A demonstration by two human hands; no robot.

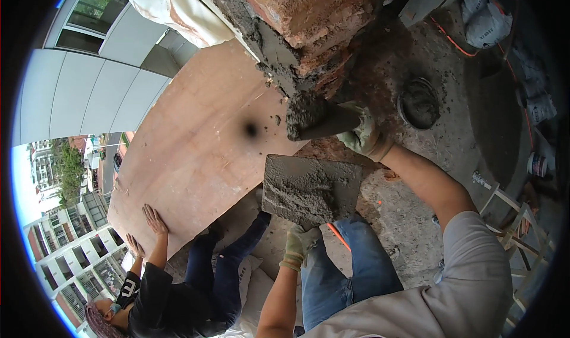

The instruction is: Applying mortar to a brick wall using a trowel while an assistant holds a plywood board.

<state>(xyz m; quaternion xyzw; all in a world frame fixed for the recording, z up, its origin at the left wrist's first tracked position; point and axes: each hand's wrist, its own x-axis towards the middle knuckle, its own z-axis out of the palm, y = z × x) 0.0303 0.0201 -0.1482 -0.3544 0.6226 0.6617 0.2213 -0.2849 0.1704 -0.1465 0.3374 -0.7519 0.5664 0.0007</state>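
Observation:
My left hand (300,247), in a work glove, is closed under a square plasterer's hawk (350,186) and holds it level before my legs. Rough grey mortar (306,198) covers much of its top. In my gloved right hand (363,135) is a trowel (335,119), its handle mostly hidden by the fingers. A thick lump of mortar (304,109) sits at the trowel's far end, by the lower corner of the brick wall (320,23). Wet mortar (267,41) coats the wall's left edge. The hawk and trowel are apart.
A large plywood sheet (190,136) lies left; a co-worker's hands (154,219) press its near edge. At right are a mortar bucket (401,109), filled bags (487,20), an orange cable (452,41) and a wooden frame (510,237). Buildings (83,243) show beyond.

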